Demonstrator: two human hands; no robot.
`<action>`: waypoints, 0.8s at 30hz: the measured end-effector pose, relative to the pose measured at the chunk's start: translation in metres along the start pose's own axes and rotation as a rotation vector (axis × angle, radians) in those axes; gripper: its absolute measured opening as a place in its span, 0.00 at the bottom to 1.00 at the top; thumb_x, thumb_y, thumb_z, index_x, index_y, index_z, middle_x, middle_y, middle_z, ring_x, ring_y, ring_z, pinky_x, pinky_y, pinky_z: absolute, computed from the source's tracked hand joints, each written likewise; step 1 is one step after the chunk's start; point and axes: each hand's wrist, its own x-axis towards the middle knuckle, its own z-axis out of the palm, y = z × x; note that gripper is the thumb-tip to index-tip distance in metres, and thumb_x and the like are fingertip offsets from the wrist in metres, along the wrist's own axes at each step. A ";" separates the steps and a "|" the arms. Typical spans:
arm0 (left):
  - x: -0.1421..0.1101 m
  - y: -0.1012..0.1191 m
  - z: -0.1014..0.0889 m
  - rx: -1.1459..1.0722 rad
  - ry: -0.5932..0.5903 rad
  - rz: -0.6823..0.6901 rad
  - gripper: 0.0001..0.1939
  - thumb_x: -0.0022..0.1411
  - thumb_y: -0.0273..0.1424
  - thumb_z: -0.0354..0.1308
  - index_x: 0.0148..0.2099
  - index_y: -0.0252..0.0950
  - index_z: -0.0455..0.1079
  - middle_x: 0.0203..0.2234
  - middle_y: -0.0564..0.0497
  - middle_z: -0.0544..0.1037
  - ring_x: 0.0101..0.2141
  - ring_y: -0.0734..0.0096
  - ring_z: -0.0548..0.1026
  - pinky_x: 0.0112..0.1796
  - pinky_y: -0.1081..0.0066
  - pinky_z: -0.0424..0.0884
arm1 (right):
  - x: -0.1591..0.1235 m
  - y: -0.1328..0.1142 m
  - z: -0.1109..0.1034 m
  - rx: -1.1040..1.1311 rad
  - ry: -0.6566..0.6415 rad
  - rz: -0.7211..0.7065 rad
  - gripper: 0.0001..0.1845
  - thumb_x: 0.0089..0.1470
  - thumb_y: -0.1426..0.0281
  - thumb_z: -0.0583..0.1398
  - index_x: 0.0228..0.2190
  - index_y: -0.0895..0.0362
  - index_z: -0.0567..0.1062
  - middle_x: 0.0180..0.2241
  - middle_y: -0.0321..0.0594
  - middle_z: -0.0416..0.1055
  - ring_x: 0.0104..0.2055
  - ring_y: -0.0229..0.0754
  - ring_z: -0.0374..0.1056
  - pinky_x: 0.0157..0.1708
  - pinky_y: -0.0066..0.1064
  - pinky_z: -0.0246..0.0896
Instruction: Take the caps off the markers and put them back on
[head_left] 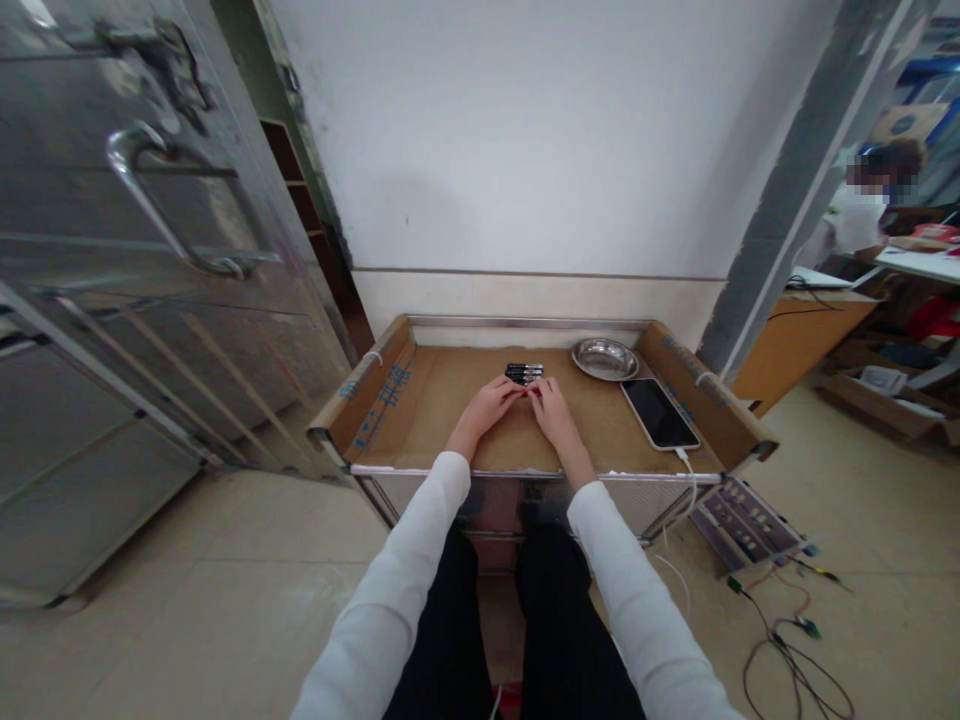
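Observation:
My left hand (491,402) and my right hand (551,405) meet over the middle of a cardboard-lined cart top (442,425). The fingers of both are bent and pinched together at the tips. Whatever lies between them is too small to make out, though a hint of dark red shows there. Just beyond the fingertips, several short black-and-silver cylinders (524,371), which look like batteries, lie side by side. To the right of my right hand rest a round metal dish (604,358) and a phone (660,414) with a white cable plugged in.
Raised cardboard sides (697,385) edge the cart left and right. A white wall (540,150) stands behind it, and a metal door (142,200) at left. On the floor at right are an electrical box (750,525) and loose cables (795,660). Another person (859,215) is at far right.

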 end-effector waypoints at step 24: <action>-0.002 0.000 0.002 -0.136 -0.006 -0.142 0.14 0.64 0.32 0.53 0.51 0.39 0.61 0.34 0.53 0.77 0.35 0.73 0.76 0.40 0.72 0.72 | 0.001 0.001 0.001 0.106 -0.100 -0.054 0.11 0.54 0.74 0.53 0.37 0.56 0.73 0.39 0.44 0.71 0.41 0.42 0.68 0.45 0.36 0.64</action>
